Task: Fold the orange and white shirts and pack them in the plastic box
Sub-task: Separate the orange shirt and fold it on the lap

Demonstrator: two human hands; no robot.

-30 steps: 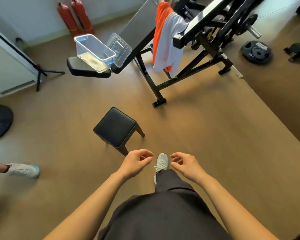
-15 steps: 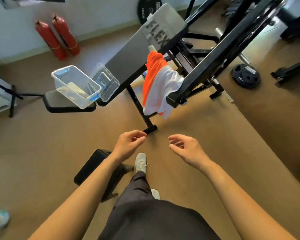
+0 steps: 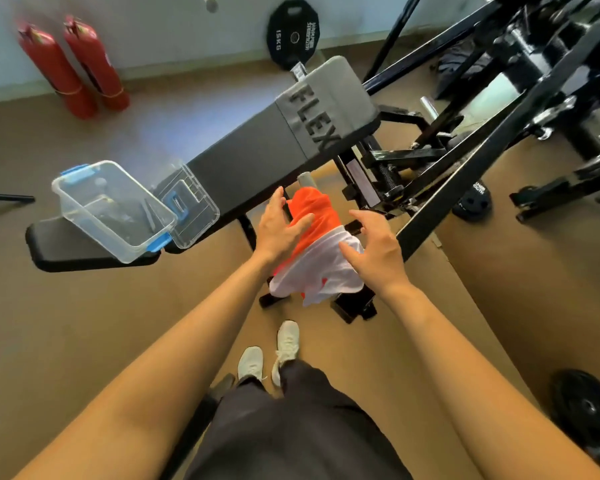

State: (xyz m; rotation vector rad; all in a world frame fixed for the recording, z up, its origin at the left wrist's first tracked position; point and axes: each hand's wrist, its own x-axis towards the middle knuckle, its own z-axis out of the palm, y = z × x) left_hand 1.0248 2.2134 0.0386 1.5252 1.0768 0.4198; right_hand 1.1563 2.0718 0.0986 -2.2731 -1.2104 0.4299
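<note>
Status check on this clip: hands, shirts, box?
Left hand and right hand open, at the shirts. Orange shirt and white shirt draped, unfolded. Plastic box open on bench.

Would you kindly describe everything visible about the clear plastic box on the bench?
The clear plastic box is a see-through rectangular tub with blue clip latches at both ends. It sits open and upright on the black padded seat of the gym bench, one corner reaching past the seat's edge. Its clear ribbed lid leans against its right side and the bench's backrest. No shirts are inside yet; neither hand touches it.
</note>
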